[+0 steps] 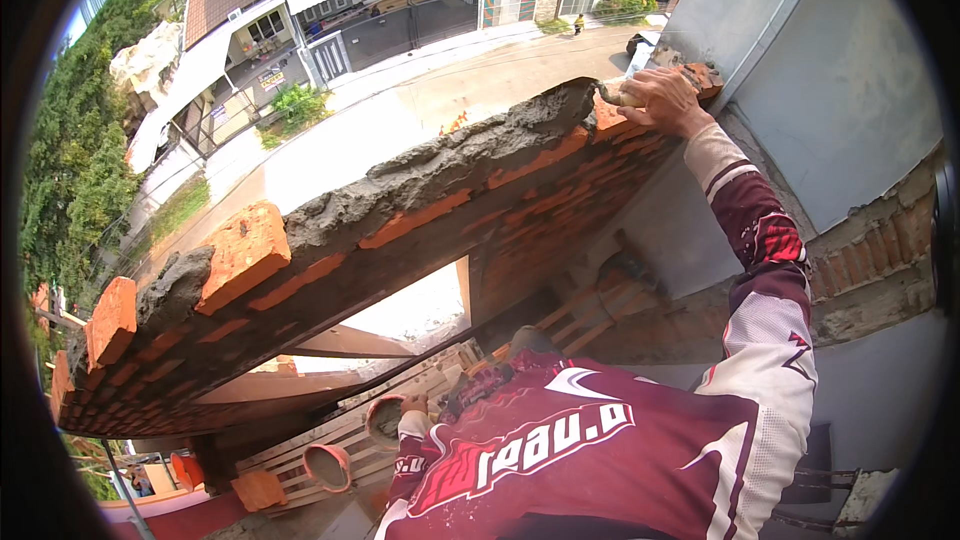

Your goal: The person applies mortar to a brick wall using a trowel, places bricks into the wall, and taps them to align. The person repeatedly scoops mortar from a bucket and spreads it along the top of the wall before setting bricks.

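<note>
Right hand [662, 100] of the mason, as seen by someone standing alongside: fingers wrapped closely round the handle of a trowel [575, 103], with its mortar-coated blade reaching left from the grip. Just left of the blade, a rough bed of mortar [420, 175] runs along the top of the brick wall [550, 205]. Farther left of the grip, beyond this bed, a brick [245, 252] sits in place; well below and to the left, the left hand [414, 404] lies at the rim of a bucket [371, 412]. How firmly its fingers close there cannot be told. A second bucket [326, 466] stands beside it, near wooden planks [285, 452]. The step in hand appears to be spreading mortar for the next course. The next move would call for a low, level blade, evening the ridged bed without pushing mortar over the edge.
</note>
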A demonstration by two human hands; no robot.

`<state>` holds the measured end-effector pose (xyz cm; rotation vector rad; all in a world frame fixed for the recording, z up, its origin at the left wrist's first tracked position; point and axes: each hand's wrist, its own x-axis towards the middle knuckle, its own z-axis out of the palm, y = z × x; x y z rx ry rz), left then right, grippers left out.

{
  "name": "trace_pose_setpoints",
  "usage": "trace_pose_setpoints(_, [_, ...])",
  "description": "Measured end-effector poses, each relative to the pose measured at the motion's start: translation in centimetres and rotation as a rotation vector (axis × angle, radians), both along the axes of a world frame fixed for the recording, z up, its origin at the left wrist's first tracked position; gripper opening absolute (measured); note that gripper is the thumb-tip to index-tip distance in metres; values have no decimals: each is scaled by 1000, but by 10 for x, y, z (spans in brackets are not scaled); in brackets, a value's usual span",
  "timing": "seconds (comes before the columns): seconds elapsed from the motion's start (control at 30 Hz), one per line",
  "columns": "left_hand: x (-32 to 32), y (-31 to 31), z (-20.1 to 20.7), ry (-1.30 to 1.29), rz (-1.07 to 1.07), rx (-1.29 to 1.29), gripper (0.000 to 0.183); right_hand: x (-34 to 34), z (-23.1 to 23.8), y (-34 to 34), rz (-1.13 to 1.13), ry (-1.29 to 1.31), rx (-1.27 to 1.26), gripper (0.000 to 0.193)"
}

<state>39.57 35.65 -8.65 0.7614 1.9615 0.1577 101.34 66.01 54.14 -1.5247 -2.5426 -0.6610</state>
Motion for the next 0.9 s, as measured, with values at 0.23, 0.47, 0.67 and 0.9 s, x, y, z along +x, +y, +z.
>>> trace_pose_setpoints(0.23, [-45, -71, 27, -174, 228, -43, 30, -21, 14, -49, -264, 273, 63, 36])
trace_pose_setpoints(0.47, [-73, -83, 38, -161, 254, -109, 22, -99, 63, -82, -295, 291, -334, 40])
trace_pose_setpoints(0.67, [-107, -38, 32, -220, 349, 31, 17, -111, 70, -63, -441, 124, -461, 44])
trace_pose_setpoints(0.9, [-123, -17, 28, -378, 507, 165, 12, -83, 68, -44, -597, 89, -459, 51])
